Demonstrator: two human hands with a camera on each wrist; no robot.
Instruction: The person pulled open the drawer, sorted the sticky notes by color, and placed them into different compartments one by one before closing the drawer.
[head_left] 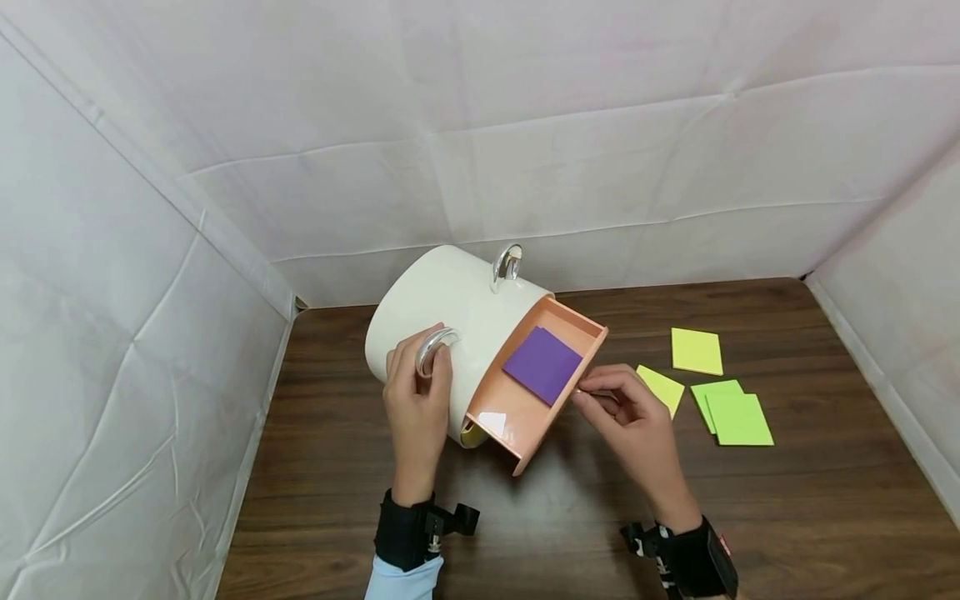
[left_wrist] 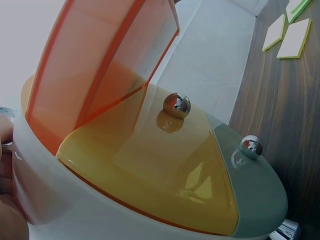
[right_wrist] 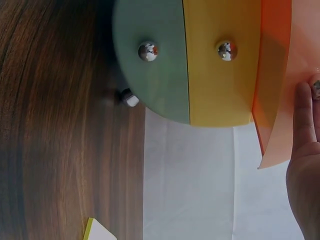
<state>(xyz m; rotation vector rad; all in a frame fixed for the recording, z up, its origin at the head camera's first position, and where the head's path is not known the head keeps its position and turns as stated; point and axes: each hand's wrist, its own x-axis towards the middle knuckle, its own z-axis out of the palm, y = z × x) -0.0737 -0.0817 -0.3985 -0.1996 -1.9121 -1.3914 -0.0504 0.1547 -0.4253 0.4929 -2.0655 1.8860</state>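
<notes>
A white rounded drawer box [head_left: 457, 317] rests on the wooden table with its peach drawer [head_left: 502, 400] pulled out. Inside that drawer lies a purple sticky note pad [head_left: 543, 365]. My left hand [head_left: 420, 408] grips the silver ring-shaped piece [head_left: 437, 346] on the near side of the box. At the drawer's front, my right hand [head_left: 630, 417] pinches its round silver knob [right_wrist: 316, 87], mostly hidden by the fingers. Below the peach drawer, the yellow drawer [right_wrist: 222, 85] and the grey-green drawer [right_wrist: 155, 75] are closed, each with a silver ball knob.
To the right of the right hand lie yellow sticky note pads [head_left: 696, 351] and two overlapping green ones [head_left: 740, 419]. A second silver ring-shaped piece [head_left: 507, 265] stands on the box's far side. White cloth walls [head_left: 637, 167] enclose the dark wooden table [head_left: 825, 500].
</notes>
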